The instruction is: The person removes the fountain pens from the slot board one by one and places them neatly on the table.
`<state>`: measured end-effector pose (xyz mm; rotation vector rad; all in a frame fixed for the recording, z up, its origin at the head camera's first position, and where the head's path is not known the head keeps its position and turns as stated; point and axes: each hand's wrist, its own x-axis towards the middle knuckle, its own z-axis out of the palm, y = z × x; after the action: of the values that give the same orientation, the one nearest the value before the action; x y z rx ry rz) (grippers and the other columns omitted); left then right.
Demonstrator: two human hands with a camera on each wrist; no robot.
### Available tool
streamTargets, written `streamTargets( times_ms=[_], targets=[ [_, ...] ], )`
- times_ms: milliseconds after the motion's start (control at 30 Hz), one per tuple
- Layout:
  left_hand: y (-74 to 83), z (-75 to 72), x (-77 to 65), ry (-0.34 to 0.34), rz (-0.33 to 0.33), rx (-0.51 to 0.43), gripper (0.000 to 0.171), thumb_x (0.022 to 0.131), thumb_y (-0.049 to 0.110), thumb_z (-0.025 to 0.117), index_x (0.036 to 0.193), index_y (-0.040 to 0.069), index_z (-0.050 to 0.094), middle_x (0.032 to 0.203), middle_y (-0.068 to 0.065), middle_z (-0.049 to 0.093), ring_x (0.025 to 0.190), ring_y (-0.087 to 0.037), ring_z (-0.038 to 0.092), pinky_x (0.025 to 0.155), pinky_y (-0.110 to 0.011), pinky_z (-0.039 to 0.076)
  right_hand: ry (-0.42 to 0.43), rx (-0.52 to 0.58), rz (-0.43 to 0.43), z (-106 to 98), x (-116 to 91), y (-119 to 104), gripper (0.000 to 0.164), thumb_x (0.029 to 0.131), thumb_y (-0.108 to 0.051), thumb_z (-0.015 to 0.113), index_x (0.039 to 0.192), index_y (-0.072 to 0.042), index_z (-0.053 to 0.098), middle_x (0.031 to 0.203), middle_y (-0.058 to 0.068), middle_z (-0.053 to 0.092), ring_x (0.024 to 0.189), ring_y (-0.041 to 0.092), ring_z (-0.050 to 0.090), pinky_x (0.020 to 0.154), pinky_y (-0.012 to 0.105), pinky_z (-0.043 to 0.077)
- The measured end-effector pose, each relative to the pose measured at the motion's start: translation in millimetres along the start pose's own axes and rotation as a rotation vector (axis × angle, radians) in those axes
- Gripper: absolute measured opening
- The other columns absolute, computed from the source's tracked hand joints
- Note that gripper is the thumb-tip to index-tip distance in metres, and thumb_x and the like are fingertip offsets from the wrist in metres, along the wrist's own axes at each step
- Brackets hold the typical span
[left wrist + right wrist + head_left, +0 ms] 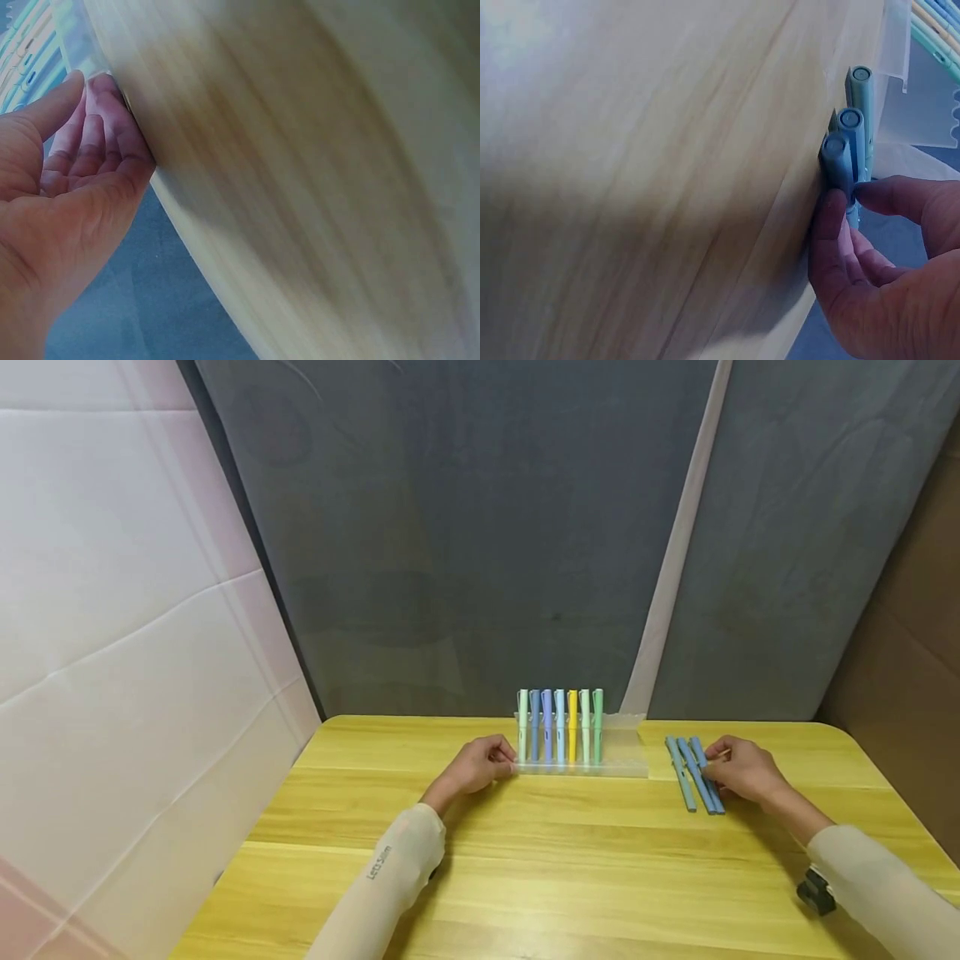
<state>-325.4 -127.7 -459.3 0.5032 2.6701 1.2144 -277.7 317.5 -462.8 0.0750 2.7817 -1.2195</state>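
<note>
A clear plastic pen stand [624, 747] at the back of the table holds a row of several capped pens, among them a yellow pen [573, 727] and a green pen [597, 727]; its right part is bare. My left hand [476, 764] pinches the stand's front left corner between thumb and fingers. Right of the stand, three loose pens lie side by side: a grey-green pen [680, 774], a blue pen [696, 777] and a darker blue pen [837, 161]. My right hand [742, 768] pinches the darker, rightmost one between thumb and fingertips, its end beside the middle pen.
The wooden table [525, 868] reaches back to a grey fabric panel [480, 543]. A white fabric wall [135, 568] stands on the left, and a brown panel [907, 610] on the right. A small black device [816, 892] sits at the right wrist.
</note>
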Motion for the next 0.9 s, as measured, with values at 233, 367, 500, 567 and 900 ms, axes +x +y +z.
streamTargets(
  times_ms=[233, 367, 500, 567, 900],
  targets=[
    [-1.4, 0.7, 1.0, -0.001, -0.001, 0.009, 0.007, 0.097, 0.008, 0.073, 0.103, 0.008, 0.069, 0.095, -0.007, 0.069, 0.083, -0.014, 0.058, 0.071, -0.026, 0.048, -0.003, -0.007, -0.015, 4.0, 0.4, -3.2, 0.040, 0.095, -0.015, 0.069, 0.125, 0.009, 0.057, 0.106, 0.023, 0.070, 0.078, 0.017, 0.069, 0.064, 0.032, 0.061],
    [-2.1, 0.6, 2.2, -0.003, -0.005, 0.014, 0.007, 0.097, 0.008, 0.073, 0.103, 0.009, 0.070, 0.096, -0.006, 0.069, 0.083, -0.015, 0.058, 0.072, -0.025, 0.048, -0.007, -0.007, -0.012, 4.7, 0.6, -5.8, 0.039, 0.096, -0.016, 0.067, 0.125, 0.009, 0.057, 0.108, 0.023, 0.070, 0.079, 0.018, 0.069, 0.066, 0.033, 0.061],
    [-1.8, 0.1, 2.7, -0.003, -0.001, 0.011, 0.008, 0.097, 0.008, 0.074, 0.103, 0.008, 0.070, 0.096, -0.007, 0.069, 0.084, -0.015, 0.058, 0.072, -0.025, 0.048, 0.056, -0.101, -0.050, 5.7, 1.7, -9.1, 0.039, 0.099, -0.021, 0.064, 0.124, 0.008, 0.058, 0.105, 0.020, 0.069, 0.078, 0.020, 0.066, 0.066, 0.033, 0.056],
    [-1.1, -0.2, 2.6, -0.003, 0.000, 0.004, 0.007, 0.097, 0.007, 0.073, 0.103, 0.008, 0.070, 0.096, -0.007, 0.069, 0.084, -0.015, 0.058, 0.072, -0.025, 0.048, 0.133, -0.151, -0.096, 8.5, 2.4, -12.9, 0.038, 0.100, -0.023, 0.064, 0.123, 0.007, 0.061, 0.104, 0.020, 0.069, 0.079, 0.024, 0.066, 0.067, 0.033, 0.051],
    [-2.2, -0.2, 1.9, 0.000, -0.017, 0.000, 0.007, 0.097, 0.007, 0.074, 0.102, 0.010, 0.070, 0.096, -0.006, 0.069, 0.083, -0.015, 0.058, 0.071, -0.025, 0.048, 0.249, 0.128, -0.273, 50.0, 10.7, -52.3, 0.023, 0.104, -0.014, 0.065, 0.122, -0.001, 0.071, 0.110, 0.018, 0.076, 0.091, 0.011, 0.071, 0.078, 0.014, 0.054]
  ],
)
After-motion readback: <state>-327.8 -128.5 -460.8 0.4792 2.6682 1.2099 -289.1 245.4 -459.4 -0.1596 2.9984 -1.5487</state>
